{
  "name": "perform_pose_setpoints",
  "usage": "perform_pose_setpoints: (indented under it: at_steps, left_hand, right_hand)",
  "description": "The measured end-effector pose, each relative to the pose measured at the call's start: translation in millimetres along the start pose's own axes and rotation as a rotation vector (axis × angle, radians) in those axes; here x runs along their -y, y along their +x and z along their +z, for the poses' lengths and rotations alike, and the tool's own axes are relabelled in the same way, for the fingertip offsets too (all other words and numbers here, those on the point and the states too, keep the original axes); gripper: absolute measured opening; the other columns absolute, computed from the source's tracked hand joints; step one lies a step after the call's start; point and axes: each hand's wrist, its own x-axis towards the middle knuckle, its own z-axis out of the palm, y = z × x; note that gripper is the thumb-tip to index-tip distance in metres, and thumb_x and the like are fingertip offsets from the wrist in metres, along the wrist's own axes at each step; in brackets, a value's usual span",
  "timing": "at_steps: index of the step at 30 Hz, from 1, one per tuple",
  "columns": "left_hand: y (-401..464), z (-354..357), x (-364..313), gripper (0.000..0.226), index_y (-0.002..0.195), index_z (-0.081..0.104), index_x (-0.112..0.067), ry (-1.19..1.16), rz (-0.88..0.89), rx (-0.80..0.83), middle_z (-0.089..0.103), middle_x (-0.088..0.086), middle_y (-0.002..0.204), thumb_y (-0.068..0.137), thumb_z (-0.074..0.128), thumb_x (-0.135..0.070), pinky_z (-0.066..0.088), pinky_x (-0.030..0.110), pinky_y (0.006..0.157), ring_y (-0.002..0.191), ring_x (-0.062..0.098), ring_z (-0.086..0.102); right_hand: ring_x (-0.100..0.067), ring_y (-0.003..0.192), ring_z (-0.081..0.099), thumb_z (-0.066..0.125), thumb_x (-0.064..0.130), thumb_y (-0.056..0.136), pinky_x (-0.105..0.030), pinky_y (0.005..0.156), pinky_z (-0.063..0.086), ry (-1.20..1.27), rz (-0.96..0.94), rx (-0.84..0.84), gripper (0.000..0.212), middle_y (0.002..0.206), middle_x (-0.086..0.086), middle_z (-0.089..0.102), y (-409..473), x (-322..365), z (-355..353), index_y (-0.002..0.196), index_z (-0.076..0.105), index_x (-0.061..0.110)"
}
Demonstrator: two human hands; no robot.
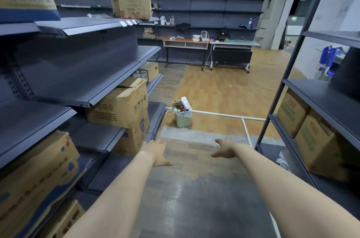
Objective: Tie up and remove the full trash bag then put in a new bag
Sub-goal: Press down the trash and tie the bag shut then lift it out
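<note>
Both arms are reaching forward along an aisle between two runs of dark shelving. The left hand (158, 152) is hanging over the floor (194, 189) with fingers straight and spread, its grip open and holding nothing; it is sitting just beside the lower edge of the left shelving (78, 85). The right hand (224, 150) is likewise stretching out, fingers relaxed and loosely extended, its grip also open and empty. The trash bin (182, 119), pale green, is standing upright on the floor ahead of both hands and well apart from them, at the far end of the aisle near the corner of the left shelving. Its trash bag (183, 114), a light liner folded over the rim, is overflowing with rubbish, and a white carton (185, 101) is poking out at a tilt on top. Cardboard boxes (120, 105) are sitting on the left shelves, more boxes on the right shelving (319, 105). Farther back, two desks (210, 42) are standing against the rear wall shelving, carrying dishes and a dark backpack (223, 33). The wooden floor is lying bright between the bin and those desks.
</note>
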Motion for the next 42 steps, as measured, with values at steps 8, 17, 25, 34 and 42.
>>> perform_pose_setpoints:
  at_steps: [8,17,25,34,42]
  left_hand:
    - [118,-35,23,0.084,0.150,0.020,-0.018,0.012,0.016,-0.005,0.026,0.010,0.153,0.085,0.052,-0.060,0.028,0.049,0.112,0.138,0.031,0.031]
    - [244,-80,41,0.083,0.148,0.024,-0.019,0.046,0.029,0.023,0.029,0.010,0.152,0.084,0.052,-0.062,0.027,0.050,0.112,0.137,0.030,0.033]
    - [357,-115,21,0.087,0.150,0.020,-0.020,0.044,0.029,0.008,0.026,0.008,0.154,0.083,0.053,-0.063,0.029,0.049,0.111,0.138,0.029,0.032]
    - [492,-154,-7,0.081,0.147,0.025,-0.023,-0.042,-0.011,-0.023,0.028,0.006,0.152,0.082,0.055,-0.061,0.031,0.046,0.107,0.136,0.029,0.034]
    - [576,-178,4,0.078,0.146,0.026,-0.024,-0.056,-0.052,0.013,0.030,0.005,0.151,0.083,0.056,-0.058,0.030,0.048,0.108,0.136,0.027,0.034]
  right_hand:
    - [-0.024,0.144,0.023,0.056,0.040,0.091,-0.032,0.114,0.025,0.011,-0.002,-0.011,0.080,0.157,-0.011,0.019,106,4,-52,0.151,0.013,0.010]
    - [-0.027,0.139,0.030,0.055,0.039,0.091,-0.034,0.110,0.030,-0.028,0.056,0.008,0.076,0.153,-0.012,0.026,207,-10,-109,0.150,0.017,0.010]
    - [-0.028,0.139,0.031,0.055,0.039,0.091,-0.034,0.109,0.031,-0.059,0.094,0.021,0.075,0.153,-0.013,0.026,302,-54,-170,0.150,0.016,0.011]
    - [-0.027,0.138,0.034,0.057,0.040,0.090,-0.033,0.110,0.034,-0.120,0.082,0.018,0.076,0.152,-0.012,0.030,424,-108,-249,0.149,0.019,0.010]
    - [-0.027,0.136,0.037,0.057,0.042,0.089,-0.033,0.107,0.036,-0.138,0.040,0.037,0.073,0.150,-0.012,0.034,515,-113,-286,0.147,0.025,0.011]
